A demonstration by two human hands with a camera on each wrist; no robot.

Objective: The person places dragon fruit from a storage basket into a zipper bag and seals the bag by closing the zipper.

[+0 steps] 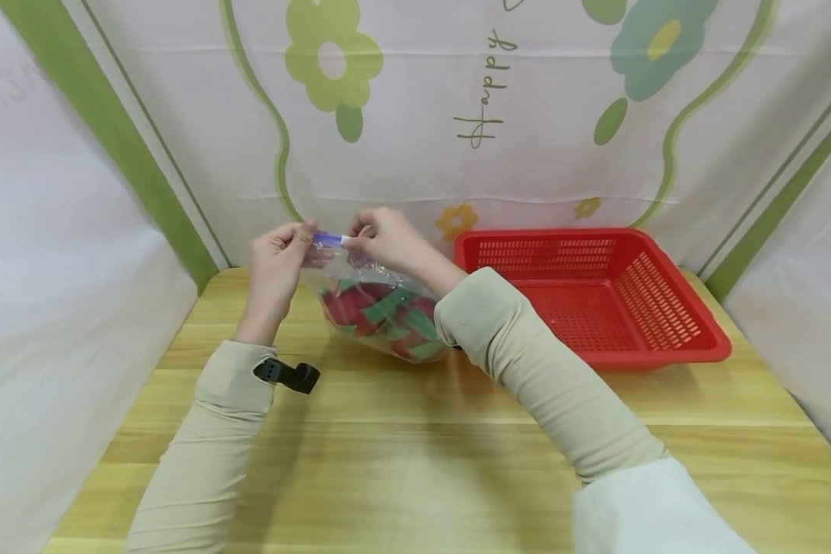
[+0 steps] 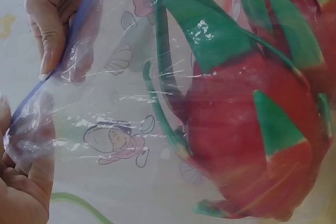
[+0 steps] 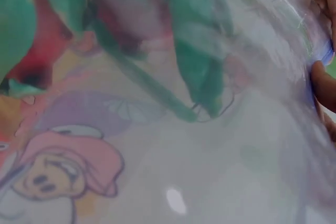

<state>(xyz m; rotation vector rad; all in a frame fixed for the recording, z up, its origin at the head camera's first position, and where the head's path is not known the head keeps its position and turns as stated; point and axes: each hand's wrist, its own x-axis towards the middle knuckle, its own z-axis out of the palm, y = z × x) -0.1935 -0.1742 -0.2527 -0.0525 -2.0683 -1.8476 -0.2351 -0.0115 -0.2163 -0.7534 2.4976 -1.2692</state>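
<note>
A clear zip bag (image 1: 360,288) printed with cartoon figures stands on the wooden table (image 1: 415,431), held up by its top. Inside lies a red dragon fruit with green scales (image 1: 381,312) (image 2: 247,129) (image 3: 63,30). My left hand (image 1: 280,258) pinches the left end of the bag's blue zip strip (image 1: 328,239) (image 2: 47,77). My right hand (image 1: 384,235) pinches the strip just to the right, the two hands almost touching. In the left wrist view the fingers (image 2: 50,30) of one hand press the strip from above. The right wrist view is blurred, with fingertips (image 3: 320,77) at its right edge.
A red perforated plastic basket (image 1: 665,338) sits on the table to the right of the bag, with nothing in it. White cloth with green flowers and stripes walls the back and both sides. A black wrist strap (image 1: 287,375) shows on the left sleeve.
</note>
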